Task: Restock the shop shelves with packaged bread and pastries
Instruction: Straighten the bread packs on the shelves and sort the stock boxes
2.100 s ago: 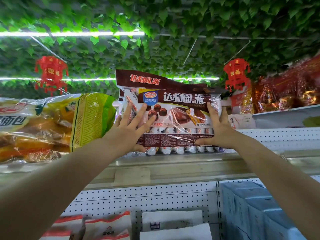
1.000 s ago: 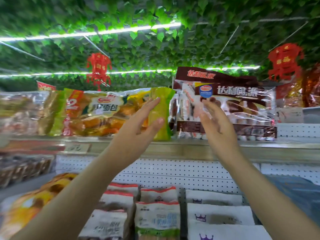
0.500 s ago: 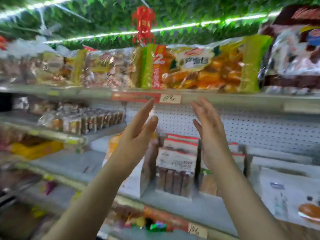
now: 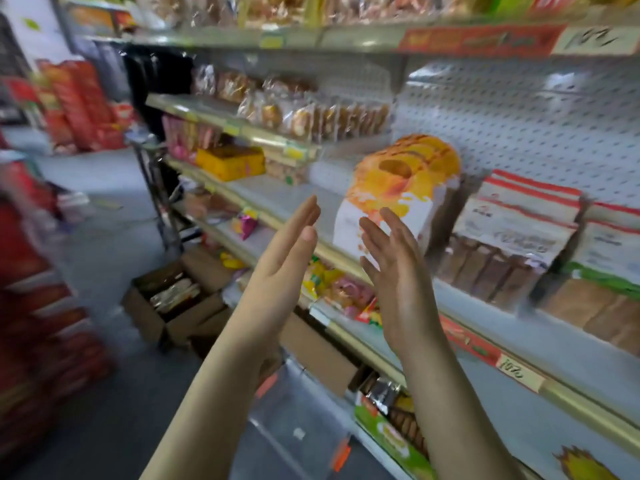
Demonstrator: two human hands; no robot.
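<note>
Both hands are up in front of the shelves with nothing in them. The left hand (image 4: 280, 271) has its fingers out straight, palm facing the right hand (image 4: 398, 271), which is flat and relaxed too, with a gap between the two. The orange-and-white bread bag (image 4: 401, 181) stands on the shelf (image 4: 277, 199) just past the right hand's fingertips. To the right of that hand are white bags with red stripes (image 4: 519, 216). Up above both hands there's a row of small wrapped pastries (image 4: 311, 112). Down and left of the left hand sits an open cardboard box (image 4: 166, 306) on the floor. It's all pretty blurry.
</note>
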